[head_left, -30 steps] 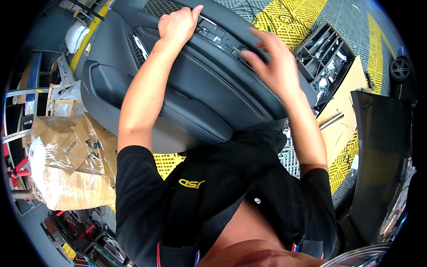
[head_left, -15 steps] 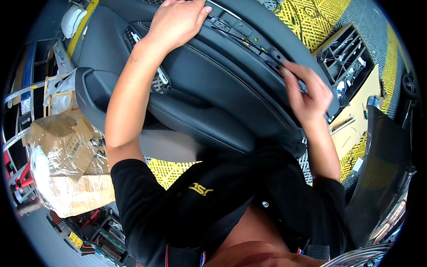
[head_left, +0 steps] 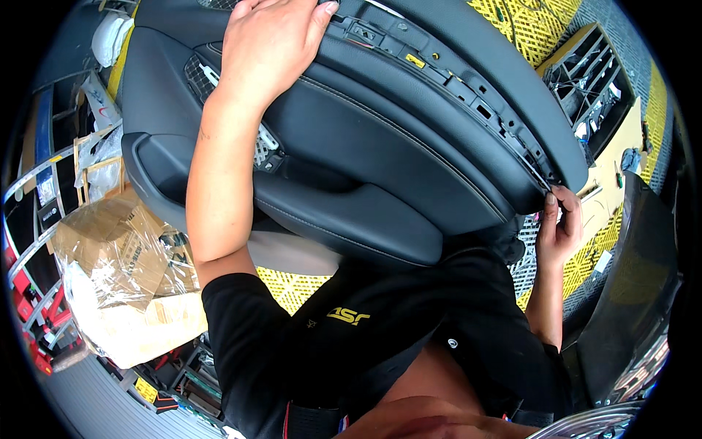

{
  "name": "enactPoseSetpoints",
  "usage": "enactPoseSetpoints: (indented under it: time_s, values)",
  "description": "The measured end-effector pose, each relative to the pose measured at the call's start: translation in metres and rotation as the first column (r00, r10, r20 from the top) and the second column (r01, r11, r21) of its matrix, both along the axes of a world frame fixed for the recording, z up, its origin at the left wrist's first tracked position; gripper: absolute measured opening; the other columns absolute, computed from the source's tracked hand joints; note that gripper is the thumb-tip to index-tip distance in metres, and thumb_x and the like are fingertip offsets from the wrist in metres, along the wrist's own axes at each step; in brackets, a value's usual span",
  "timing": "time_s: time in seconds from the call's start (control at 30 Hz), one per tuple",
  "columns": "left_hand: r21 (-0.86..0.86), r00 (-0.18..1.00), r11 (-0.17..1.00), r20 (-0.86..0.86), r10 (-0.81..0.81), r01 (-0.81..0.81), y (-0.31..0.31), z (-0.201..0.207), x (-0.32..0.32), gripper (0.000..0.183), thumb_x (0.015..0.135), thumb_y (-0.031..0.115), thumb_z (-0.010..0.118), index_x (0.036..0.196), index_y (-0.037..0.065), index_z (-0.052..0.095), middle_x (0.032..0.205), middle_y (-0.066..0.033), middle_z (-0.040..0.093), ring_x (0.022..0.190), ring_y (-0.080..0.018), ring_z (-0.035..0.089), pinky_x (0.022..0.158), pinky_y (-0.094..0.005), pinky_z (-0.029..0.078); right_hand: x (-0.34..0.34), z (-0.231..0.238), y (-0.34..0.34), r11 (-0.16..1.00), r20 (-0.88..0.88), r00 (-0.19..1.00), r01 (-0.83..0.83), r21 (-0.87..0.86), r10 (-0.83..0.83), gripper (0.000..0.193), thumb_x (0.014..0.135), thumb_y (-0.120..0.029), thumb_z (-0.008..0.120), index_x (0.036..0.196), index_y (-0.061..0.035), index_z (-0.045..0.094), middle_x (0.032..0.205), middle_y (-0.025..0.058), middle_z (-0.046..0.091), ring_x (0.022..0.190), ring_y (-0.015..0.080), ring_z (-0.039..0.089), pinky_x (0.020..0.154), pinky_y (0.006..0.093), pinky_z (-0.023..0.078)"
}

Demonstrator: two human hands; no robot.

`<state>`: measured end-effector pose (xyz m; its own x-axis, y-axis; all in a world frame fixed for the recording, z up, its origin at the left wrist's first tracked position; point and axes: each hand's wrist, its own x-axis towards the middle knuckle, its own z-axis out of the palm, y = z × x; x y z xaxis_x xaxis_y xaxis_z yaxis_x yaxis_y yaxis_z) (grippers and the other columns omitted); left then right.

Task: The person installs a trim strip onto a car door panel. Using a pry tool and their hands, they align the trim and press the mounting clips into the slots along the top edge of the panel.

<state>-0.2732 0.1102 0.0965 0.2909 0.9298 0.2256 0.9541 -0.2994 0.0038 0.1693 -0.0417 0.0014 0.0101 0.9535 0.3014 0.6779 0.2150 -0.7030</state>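
Note:
A large black car door panel [head_left: 395, 135] with stitched seams and a padded armrest [head_left: 344, 219] lies in front of me. Along its far side runs a long channel [head_left: 446, 77] with clips, slots and a yellow label. My left hand [head_left: 267, 51] is at the channel's left end, fingers bent over the panel and thumb along its edge; the fingertips are cut off by the picture's upper rim. At the channel's right end my right hand [head_left: 563, 219] pinches with thumb and forefinger. What lies between them is too small to make out; a thin pale line shows beside them.
On the left stands a cardboard box [head_left: 117, 256] wrapped in clear film, near racks with parts. A divided bin [head_left: 589, 80] of cables is at the far right. A dark curved panel [head_left: 625, 293] stands right of me. Yellow and grey grating [head_left: 526, 33] covers the floor.
My right hand has moved right and nearer, from the channel's middle to its right end, uncovering clips and slots. My left hand has shifted slightly left. The whole view has shifted a little.

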Motion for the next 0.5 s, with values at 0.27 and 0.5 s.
enactPoseSetpoints:
  time_s: [0.27, 0.5]
  values:
    - [0.229, 0.999, 0.973, -0.038, -0.005, 0.013, -0.011, 0.003, 0.008, 0.026, 0.100, 0.026, 0.066, 0.112, 0.003, 0.073, 0.101, -0.0137, 0.075, 0.098, -0.0337, 0.070, 0.101, -0.0449, 0.048, -0.004, 0.006, 0.005, 0.993, 0.146, 0.987, -0.086, 0.087, 0.073, 0.015, 0.091, 0.007, 0.077, 0.104, 0.0021, 0.074, 0.102, 0.0154, 0.073, 0.097, 0.0280, 0.070, 0.090, 0.0366, 0.055]
    - [0.267, 0.989, 0.960, 0.098, -0.110, 0.081, -0.019, 0.017, 0.021, 0.016, 0.092, 0.012, 0.073, 0.106, 0.006, 0.075, 0.099, -0.0099, 0.071, 0.095, -0.0311, 0.068, 0.090, -0.0416, 0.051, 0.002, 0.005, 0.016, 0.980, 0.148, 0.976, -0.174, 0.099, 0.158, 0.031, 0.089, 0.009, 0.077, 0.118, -0.0006, 0.079, 0.096, 0.0102, 0.069, 0.092, 0.0226, 0.065, 0.085, 0.0322, 0.053]
